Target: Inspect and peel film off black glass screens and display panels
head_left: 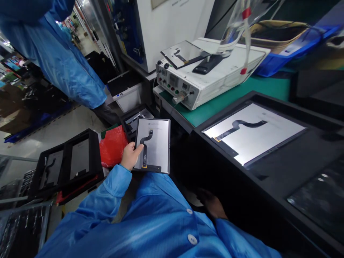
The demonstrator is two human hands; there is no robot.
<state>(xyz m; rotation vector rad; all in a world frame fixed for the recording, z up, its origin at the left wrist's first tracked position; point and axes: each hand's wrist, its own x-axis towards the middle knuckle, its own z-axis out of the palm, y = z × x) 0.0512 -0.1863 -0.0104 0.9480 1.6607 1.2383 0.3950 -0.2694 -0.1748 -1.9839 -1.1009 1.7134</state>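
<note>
My left hand [130, 156] grips a tablet display panel [159, 143] by its left edge, thumb on the silvery back. A black ribbon cable curves down that back to a dark strip at the bottom. In the shadow by the dark bench side is my right hand [213, 204], blurred and dim, its fingers hard to make out. Another display panel [258, 132] lies back side up in a black foam tray [279, 172] on my right. Just beyond the held panel, a further panel [134, 120] rests in a black tray.
A white control box [177, 86] with knobs carries a display panel [185, 50] and a black device [208, 64]. Left are a red bag [114, 145] and a black tray [92, 154] with two panels. A blue bin [274, 64] stands behind. A person's blue sleeve [70, 68] is upper left.
</note>
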